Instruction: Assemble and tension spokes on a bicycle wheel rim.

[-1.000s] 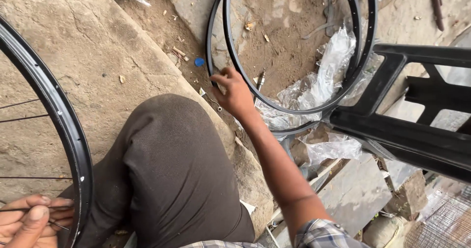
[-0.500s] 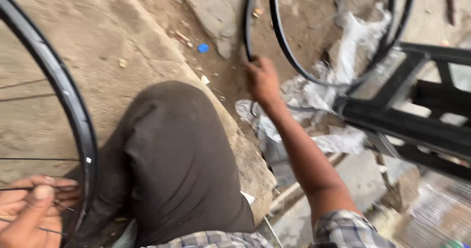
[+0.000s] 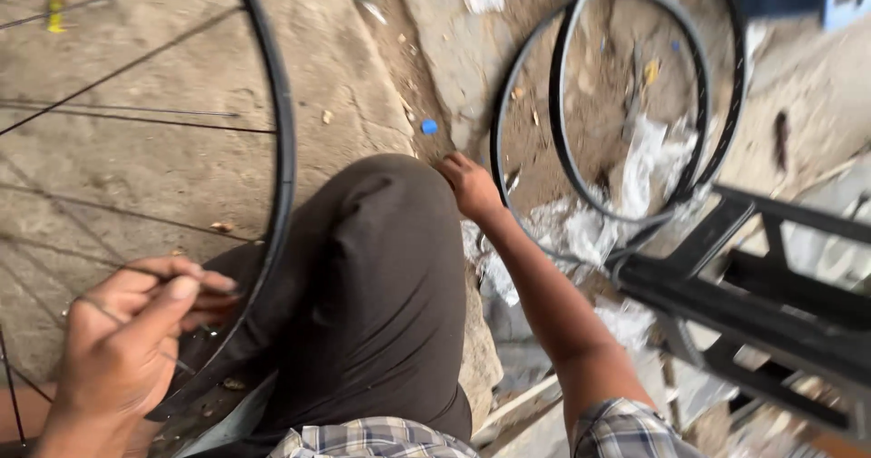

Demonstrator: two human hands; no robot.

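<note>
Spokes of thin grey wire [image 3: 136, 113] sit pinched in my left hand [image 3: 136, 331], beside the big black wheel rim [image 3: 283, 177]. My right hand [image 3: 472, 186] reaches down just past that rim, grip unclear.

Dark brown trousers, short-sleeved checked shirt in grey, white and blue, bare forearms

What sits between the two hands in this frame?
In the head view, the person's bent knee in dark trousers and the black wheel rim lie between the left hand and the right hand.
</note>
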